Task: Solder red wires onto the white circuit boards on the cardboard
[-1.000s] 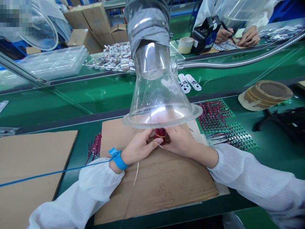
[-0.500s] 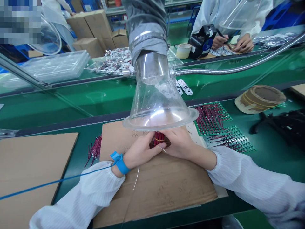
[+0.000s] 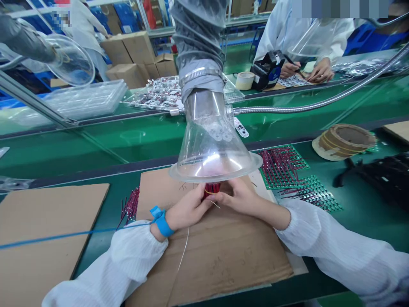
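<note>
A bundle of red and black wires with a yellowish band round it is held low over the cardboard sheet. My left hand is closed, its fingers on the bundle's left side. From the right, my right hand closes on the same bundle, thumb at its front. A thin silvery wire runs up from the cardboard to my left hand, and its short free end shows just below the bundle. The clear fume hood hides the bundle's far end and some fingertips.
Green circuit-board panels with red wires lie to the right, near a tape roll. Loose dark-red wires lie left of the cardboard. A blue cord runs from my left wristband. Across the bench, a co-worker's hands work.
My right thumb has shifted across the front of the bundle, and the bundle looks more covered. The camera view has tilted up slightly. Both hands stay at the bundle.
</note>
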Action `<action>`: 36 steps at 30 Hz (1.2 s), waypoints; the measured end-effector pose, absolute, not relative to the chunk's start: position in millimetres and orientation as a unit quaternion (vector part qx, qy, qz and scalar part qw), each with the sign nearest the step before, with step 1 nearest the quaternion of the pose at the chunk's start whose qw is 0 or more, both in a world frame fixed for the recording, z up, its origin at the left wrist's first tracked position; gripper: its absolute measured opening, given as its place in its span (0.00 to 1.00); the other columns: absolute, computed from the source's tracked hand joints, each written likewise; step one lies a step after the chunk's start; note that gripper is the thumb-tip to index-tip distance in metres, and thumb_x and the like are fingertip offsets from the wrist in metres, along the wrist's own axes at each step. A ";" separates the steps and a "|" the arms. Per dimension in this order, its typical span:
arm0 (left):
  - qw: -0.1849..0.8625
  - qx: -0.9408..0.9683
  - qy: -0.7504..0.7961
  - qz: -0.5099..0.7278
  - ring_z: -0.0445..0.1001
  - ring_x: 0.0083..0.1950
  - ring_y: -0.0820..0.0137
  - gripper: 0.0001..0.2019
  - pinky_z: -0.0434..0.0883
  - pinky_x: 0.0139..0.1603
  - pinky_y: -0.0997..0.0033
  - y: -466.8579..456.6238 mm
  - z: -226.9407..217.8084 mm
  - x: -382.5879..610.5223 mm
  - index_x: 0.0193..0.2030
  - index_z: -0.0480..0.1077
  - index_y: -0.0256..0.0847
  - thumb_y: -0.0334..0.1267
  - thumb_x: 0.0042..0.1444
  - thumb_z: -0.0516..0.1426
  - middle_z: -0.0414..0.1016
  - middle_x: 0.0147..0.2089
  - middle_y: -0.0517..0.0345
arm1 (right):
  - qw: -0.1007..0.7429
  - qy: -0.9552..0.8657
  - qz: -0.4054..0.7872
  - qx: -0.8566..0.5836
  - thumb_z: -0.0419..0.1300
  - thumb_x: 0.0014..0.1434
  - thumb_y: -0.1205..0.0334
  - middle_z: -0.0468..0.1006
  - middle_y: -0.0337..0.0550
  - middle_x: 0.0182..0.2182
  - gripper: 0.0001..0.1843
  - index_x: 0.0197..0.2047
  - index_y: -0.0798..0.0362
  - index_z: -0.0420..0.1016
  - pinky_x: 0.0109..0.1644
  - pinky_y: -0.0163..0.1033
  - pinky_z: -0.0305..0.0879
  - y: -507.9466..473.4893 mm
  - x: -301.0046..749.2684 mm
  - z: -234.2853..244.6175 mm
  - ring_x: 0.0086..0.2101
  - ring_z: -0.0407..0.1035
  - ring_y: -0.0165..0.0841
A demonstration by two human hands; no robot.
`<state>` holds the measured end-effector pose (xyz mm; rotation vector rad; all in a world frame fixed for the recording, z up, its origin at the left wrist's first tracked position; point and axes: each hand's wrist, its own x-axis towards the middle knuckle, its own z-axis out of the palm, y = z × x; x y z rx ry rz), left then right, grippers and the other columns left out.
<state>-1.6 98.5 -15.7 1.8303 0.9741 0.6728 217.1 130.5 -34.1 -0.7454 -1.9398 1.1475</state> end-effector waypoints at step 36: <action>0.518 0.734 0.359 0.253 0.84 0.53 0.57 0.16 0.80 0.55 0.61 103.2 -13.5 10.1 0.52 0.77 0.40 0.36 0.57 0.65 0.86 0.55 0.51 | 0.361 -0.903 0.111 -0.205 0.57 0.78 0.47 0.78 0.45 0.36 0.20 0.42 0.51 0.82 0.41 0.42 0.67 127.9 214.9 -21.1 0.38 0.70 0.38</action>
